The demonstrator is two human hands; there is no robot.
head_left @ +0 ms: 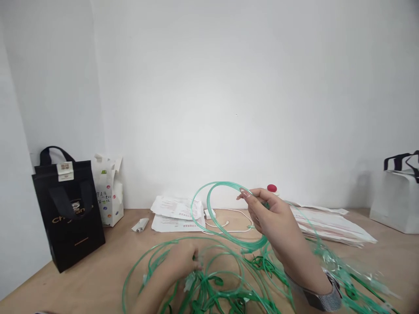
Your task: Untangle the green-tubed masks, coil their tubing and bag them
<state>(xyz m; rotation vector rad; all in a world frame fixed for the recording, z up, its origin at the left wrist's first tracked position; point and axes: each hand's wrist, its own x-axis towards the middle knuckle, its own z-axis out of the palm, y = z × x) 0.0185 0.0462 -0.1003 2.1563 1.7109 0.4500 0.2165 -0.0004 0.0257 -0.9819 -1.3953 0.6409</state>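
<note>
My right hand is raised above the table, thumb and fingers closed on a loose coil of thin clear-green tubing that hangs in loops to its left. Lower down, my left hand is at a tangle of green tubing with clear connector parts and darker green straps. Its fingers are curled together over the pile and blurred; what they pinch cannot be made out. More green tubing with clear plastic pieces lies to the right, beside my right forearm.
On the left, a black paper bag stands before a white printed bag. White printed packets and a white cable lie behind the tubing. More packets, a red-topped item and a white bag are rightward.
</note>
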